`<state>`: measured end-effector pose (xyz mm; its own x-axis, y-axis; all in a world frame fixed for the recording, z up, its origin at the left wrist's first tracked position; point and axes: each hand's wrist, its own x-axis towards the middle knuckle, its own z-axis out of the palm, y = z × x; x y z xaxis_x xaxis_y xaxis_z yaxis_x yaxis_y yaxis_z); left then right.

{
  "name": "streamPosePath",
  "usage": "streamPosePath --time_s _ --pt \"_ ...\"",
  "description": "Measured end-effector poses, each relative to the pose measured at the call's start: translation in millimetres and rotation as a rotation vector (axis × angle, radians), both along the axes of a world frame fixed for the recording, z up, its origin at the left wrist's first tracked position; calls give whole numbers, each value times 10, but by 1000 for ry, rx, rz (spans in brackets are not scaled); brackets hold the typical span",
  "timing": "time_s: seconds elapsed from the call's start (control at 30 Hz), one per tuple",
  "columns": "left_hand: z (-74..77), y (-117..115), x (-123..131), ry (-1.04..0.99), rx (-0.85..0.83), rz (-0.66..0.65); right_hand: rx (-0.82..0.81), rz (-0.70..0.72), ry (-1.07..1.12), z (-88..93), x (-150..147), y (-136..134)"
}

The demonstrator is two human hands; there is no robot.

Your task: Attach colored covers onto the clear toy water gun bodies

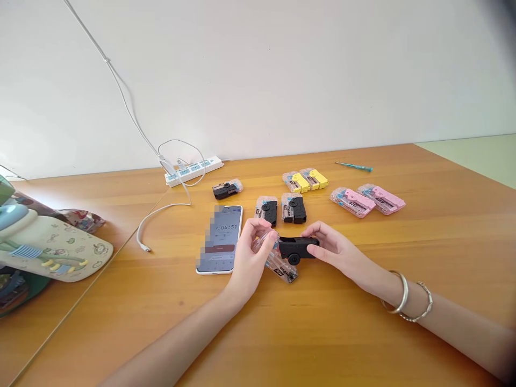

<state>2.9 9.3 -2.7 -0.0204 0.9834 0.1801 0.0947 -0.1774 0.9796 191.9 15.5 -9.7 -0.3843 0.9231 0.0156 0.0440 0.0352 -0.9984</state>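
My left hand [250,251] is closed around a small clear plastic case [282,267] held just above the wooden table [306,333]. My right hand [335,248], bangles on its wrist, pinches a small black device [297,249] that sits partly in that case. Just beyond my hands lie two more black devices in clear cases [266,209] [293,208], and a third [227,188] lies farther back. A phone [221,239] with a lit screen lies flat beside my left hand.
Two yellow cased devices [305,180] and two pink ones [367,199] lie at the back right, with a teal screwdriver [355,166] behind them. A white power strip [194,170] with cables sits by the wall. A patterned cloth item [52,250] lies at the left.
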Motion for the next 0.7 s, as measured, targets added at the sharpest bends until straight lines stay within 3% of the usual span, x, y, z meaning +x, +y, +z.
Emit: streamPosePath --time_s 0.3,0.47,0.7 --pt "16 -74 1 130 7 -167 129 216 -238 73 -13 -136" --pt "44 -80 -25 323 43 -230 188 174 -271 74 -25 -168" --pt "90 -93 -51 708 70 -234 37 212 -260 79 -16 -195"
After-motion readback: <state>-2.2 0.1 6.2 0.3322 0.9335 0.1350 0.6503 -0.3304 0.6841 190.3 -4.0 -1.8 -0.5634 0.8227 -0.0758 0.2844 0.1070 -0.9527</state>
